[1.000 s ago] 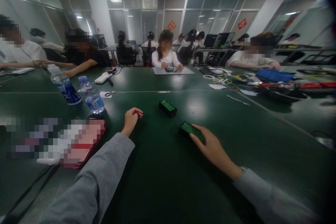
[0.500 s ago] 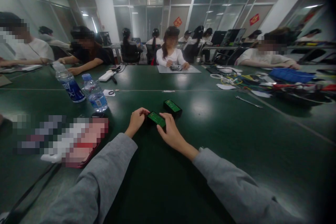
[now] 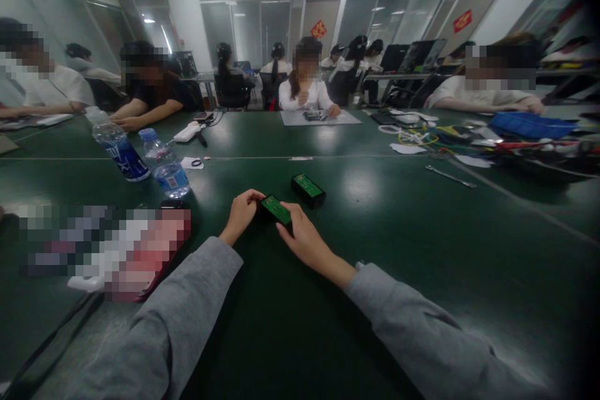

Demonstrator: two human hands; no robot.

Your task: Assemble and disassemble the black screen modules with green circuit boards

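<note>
Between my two hands is a small black box with a green circuit board (image 3: 276,208) showing on its top face. My left hand (image 3: 242,212) pinches the box's left end, fingers curled together. From the other side my right hand (image 3: 302,231) grips the right end, with the thumb along the near edge and the fingers on the far edge. Just beyond, to the right, a second black box with a green circuit board (image 3: 308,189) lies on the dark green table (image 3: 375,225), apart from my hands. The undersides of both boxes are hidden.
To the left stand two water bottles (image 3: 165,165), with blurred-out phone-like items (image 3: 140,256) nearer me. A wrench (image 3: 450,177) lies to the right, before a heap of cables and a blue pouch (image 3: 534,125). Several people sit around; one across works at a grey mat (image 3: 342,119).
My hands and the held box have barely moved; the view has shifted slightly. The person across has raised one hand toward the face.
</note>
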